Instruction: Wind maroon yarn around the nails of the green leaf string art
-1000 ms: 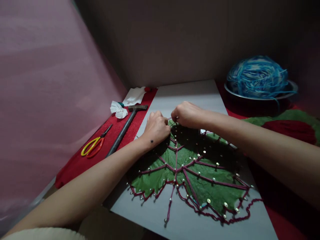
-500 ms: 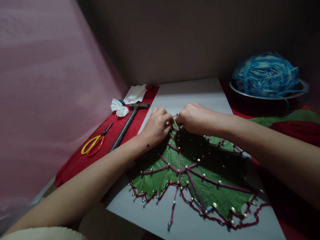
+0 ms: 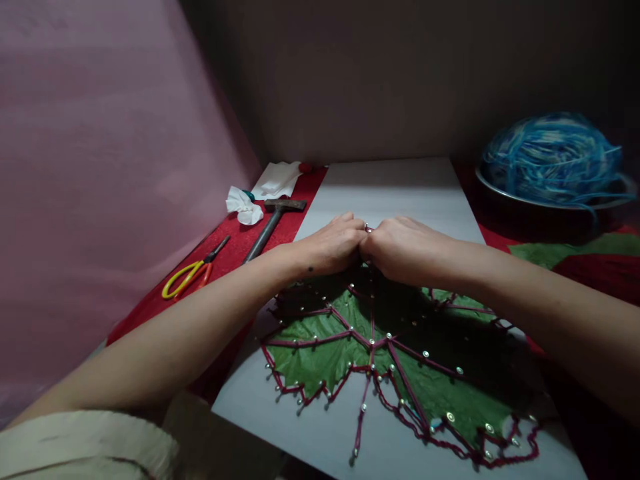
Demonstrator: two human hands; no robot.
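A large green leaf lies pinned on a white board, with several silver nails along its veins and edge. Maroon yarn is strung from nail to nail over the leaf. My left hand and my right hand meet knuckle to knuckle at the leaf's far tip, fingers curled and pinching the yarn around a nail there. The fingertips themselves are hidden under the hands.
A hammer, yellow-and-orange scissors and crumpled white tissue lie on red cloth at the left. A metal bowl of blue yarn stands far right. Brown walls close the back and a pink sheet the left.
Both hands have come closer together and pressed down at the leaf's far tip. My view has shifted, so the board and leaf sit lower and further right.
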